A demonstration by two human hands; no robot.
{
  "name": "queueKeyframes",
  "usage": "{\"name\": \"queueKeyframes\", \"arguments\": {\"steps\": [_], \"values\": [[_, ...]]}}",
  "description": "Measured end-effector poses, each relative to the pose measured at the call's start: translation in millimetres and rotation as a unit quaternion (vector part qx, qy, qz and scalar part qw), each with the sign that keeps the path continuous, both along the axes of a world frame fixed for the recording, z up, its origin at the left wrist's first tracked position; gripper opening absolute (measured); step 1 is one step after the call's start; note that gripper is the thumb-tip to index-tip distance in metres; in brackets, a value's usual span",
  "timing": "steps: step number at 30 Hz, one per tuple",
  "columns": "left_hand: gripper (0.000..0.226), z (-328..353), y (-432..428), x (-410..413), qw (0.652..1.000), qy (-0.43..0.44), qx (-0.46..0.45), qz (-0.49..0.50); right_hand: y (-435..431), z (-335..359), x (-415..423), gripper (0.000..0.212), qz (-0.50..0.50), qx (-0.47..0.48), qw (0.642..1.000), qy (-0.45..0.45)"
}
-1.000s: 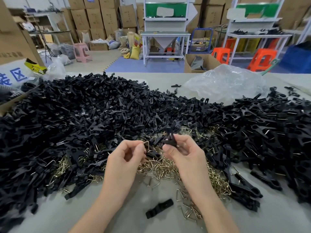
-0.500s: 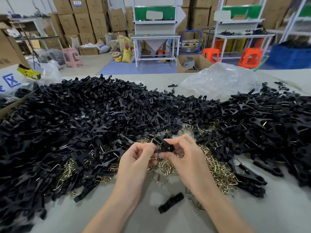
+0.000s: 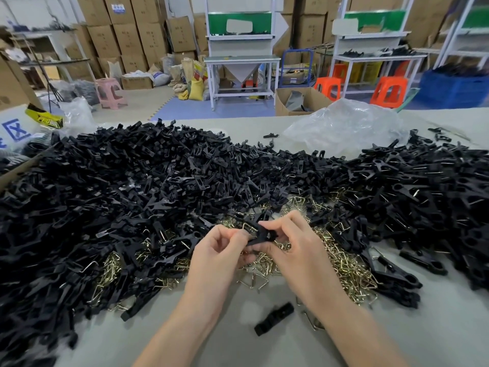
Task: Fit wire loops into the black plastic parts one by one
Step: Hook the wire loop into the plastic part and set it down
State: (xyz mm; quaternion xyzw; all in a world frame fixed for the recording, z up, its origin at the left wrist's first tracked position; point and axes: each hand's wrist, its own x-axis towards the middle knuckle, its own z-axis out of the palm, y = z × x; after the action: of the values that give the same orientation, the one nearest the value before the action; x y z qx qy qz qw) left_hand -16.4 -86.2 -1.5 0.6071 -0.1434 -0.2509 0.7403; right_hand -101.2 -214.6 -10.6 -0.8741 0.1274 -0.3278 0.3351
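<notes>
Part in hand: A black plastic part (image 3: 260, 235) sits at the centre of the frame, pinched between the left hand (image 3: 219, 250) and the right hand (image 3: 299, 250), above a spill of wire loops (image 3: 344, 263).
Left hand: Curled fingers grip the part's left end; whether they also hold a loop cannot be told.
Right hand: Thumb and forefinger clamp the right end.
Materials: The plastic is matte and angular. The loops are thin, brassy bent wire, roughly triangular.
Surroundings: A heap of black parts (image 3: 132, 194) spans the grey table (image 3: 238, 345); a loose part (image 3: 274, 318) lies at lower centre.
Pose: Both forearms enter from the bottom edge and converge.
</notes>
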Motion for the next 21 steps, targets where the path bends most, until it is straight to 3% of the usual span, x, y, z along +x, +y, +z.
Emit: {"name": "queueKeyframes", "arguments": {"steps": [3,5,9,13,15,21], "values": [[0.033,-2.7,1.2,8.2,0.996,0.044,-0.016,-0.079,-1.7,-1.0,-0.7,0.029,0.023,0.022,0.999,0.014],[0.015,-2.7,3.8,14.2,0.991,0.056,-0.025,-0.122,-1.4,-0.2,-1.4,0.027,0.050,0.024,0.998,0.030],[0.055,2.0,12.0,17.1,0.976,0.069,-0.013,-0.204,6.4,3.5,-2.3,0.028,0.093,-0.003,0.996,0.008],[0.058,6.3,14.6,7.9,0.951,0.052,-0.013,-0.304,11.1,3.6,-4.2,0.038,0.133,0.039,0.990,0.017],[0.058,3.9,14.0,6.8,0.953,0.030,-0.011,-0.301,11.5,4.6,-5.5,0.040,0.152,0.061,0.986,0.031],[0.028,5.4,9.7,5.6,0.971,-0.034,-0.015,-0.237,8.8,5.4,-4.6,0.048,0.149,0.064,0.986,0.038]]}}
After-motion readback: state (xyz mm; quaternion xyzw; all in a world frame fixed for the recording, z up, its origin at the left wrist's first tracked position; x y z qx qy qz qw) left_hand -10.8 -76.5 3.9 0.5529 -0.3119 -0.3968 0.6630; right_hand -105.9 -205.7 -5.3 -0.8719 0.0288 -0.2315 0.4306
